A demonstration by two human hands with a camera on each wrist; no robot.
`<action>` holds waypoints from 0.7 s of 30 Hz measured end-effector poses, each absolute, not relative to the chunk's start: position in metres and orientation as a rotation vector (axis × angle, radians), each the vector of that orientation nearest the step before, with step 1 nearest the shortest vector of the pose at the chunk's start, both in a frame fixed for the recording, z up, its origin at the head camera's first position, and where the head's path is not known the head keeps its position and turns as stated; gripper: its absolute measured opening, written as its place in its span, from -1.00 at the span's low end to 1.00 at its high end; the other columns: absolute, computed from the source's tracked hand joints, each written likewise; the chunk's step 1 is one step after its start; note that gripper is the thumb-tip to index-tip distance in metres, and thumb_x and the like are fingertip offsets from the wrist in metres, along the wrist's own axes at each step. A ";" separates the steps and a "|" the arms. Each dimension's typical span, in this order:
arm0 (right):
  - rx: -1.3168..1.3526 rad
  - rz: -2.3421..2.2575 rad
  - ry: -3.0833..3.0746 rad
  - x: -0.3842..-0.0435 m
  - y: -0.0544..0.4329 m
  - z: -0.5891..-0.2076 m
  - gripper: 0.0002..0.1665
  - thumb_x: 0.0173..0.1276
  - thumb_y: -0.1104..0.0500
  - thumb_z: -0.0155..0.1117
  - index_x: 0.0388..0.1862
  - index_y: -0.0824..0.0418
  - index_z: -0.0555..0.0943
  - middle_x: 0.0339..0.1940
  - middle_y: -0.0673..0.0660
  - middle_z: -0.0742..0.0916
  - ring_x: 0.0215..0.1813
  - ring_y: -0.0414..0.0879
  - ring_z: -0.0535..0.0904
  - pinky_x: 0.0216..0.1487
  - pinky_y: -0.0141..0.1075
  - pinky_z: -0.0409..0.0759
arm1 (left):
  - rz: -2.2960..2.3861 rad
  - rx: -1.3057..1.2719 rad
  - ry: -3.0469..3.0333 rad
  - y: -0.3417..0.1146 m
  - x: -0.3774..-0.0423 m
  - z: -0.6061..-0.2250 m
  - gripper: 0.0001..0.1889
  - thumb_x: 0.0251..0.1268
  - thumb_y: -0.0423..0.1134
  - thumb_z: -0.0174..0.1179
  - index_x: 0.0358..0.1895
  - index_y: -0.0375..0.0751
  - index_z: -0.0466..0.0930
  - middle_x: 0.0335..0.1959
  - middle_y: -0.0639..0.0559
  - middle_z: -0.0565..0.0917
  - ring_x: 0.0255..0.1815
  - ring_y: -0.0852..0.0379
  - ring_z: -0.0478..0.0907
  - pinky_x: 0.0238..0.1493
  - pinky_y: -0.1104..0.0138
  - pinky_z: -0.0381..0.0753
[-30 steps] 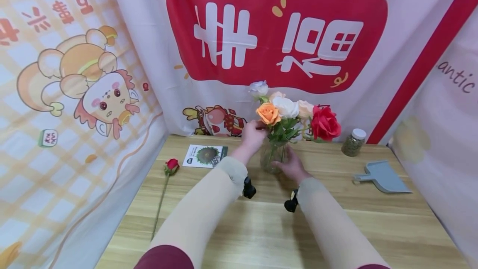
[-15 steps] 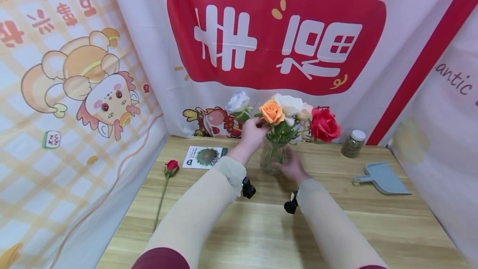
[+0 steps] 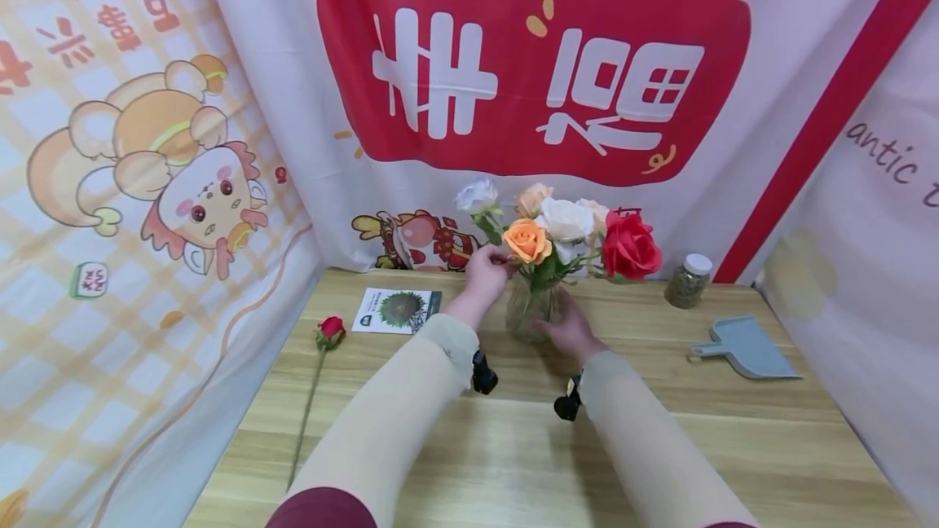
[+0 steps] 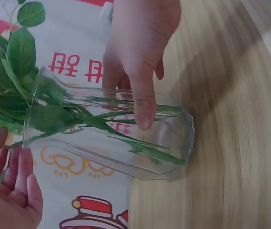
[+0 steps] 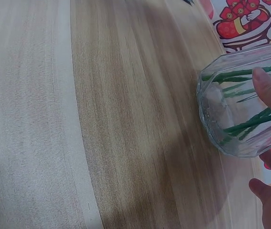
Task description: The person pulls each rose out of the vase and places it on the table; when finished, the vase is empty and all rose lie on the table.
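A clear glass vase stands upright on the wooden table, holding several artificial roses with green stems. My right hand grips the vase's lower body, its thumb across the glass in the left wrist view. At the rim, my left hand pinches a green stem between thumb and fingers. Above that hand are an orange rose and a bluish-white rose leaning out to the left. I cannot tell which bloom the pinched stem bears. A white rose and a large red rose fill the right side.
A single red rose with a long stem lies at the table's left. Behind it lies a printed card. To the right are a lidded jar and a grey dustpan. A printed cloth hangs behind the table.
The bluish-white rose has swung left, away from the bunch. My left hand and the orange rose have dropped slightly, and a peach rose shows behind again. My right hand keeps its grip on the vase.
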State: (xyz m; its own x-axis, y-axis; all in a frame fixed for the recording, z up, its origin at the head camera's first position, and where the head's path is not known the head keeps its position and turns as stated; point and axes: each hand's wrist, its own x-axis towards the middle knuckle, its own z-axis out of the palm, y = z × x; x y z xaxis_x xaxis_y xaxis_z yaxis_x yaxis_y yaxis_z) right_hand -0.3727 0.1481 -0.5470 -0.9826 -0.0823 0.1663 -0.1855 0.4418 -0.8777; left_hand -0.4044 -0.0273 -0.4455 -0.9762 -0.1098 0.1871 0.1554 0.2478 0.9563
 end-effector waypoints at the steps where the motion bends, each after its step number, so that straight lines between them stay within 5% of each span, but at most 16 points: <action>1: 0.251 1.586 -2.579 -0.372 0.148 -0.547 0.11 0.20 0.17 0.48 0.48 0.57 0.01 0.42 0.60 0.24 0.44 0.42 0.13 0.47 0.08 0.07 | -1.826 -0.008 -2.282 -0.028 -0.406 -0.446 -0.83 0.12 -0.52 0.32 -0.19 -0.44 0.66 -0.33 -0.17 0.69 -0.27 0.01 0.64 -0.22 0.36 0.63; 9: 0.183 1.567 -2.685 -0.379 0.144 -0.549 0.09 0.24 0.23 0.45 0.51 0.53 -0.03 0.49 0.51 0.19 0.50 0.33 0.08 0.49 0.03 0.03 | -2.125 -0.052 -2.142 -0.029 -0.410 -0.436 -0.58 0.34 -0.60 0.04 0.26 -0.50 0.45 0.14 -0.38 0.58 0.19 -0.14 0.52 0.15 0.27 0.54; 17: 0.143 1.591 -2.697 -0.380 0.144 -0.546 0.11 0.24 0.22 0.47 0.55 0.43 -0.02 0.51 0.45 0.20 0.51 0.29 0.08 0.49 0.04 0.05 | -1.794 -0.098 -2.323 -0.029 -0.405 -0.431 -0.79 0.27 -0.49 0.20 -0.07 -0.49 0.66 -0.20 -0.31 0.70 -0.17 -0.12 0.62 -0.16 0.29 0.62; 21: 0.148 1.639 -2.665 -0.382 0.144 -0.547 0.08 0.23 0.27 0.47 0.56 0.37 0.03 0.51 0.42 0.23 0.51 0.27 0.08 0.48 0.05 0.05 | -1.685 -0.096 -2.289 -0.028 -0.403 -0.424 -0.81 0.29 -0.45 0.20 -0.11 -0.39 0.73 -0.17 -0.24 0.73 -0.11 -0.08 0.64 -0.04 0.26 0.63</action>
State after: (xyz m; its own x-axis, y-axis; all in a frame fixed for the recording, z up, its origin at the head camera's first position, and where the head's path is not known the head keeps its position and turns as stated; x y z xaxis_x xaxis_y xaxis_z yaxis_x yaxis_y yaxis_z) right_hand -0.3819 0.1444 -0.5468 -0.9955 -0.0753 0.0577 -0.0855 0.4478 -0.8900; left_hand -0.4031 -0.0275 -0.4236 -0.9536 -0.1212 0.2755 0.2270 0.3113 0.9228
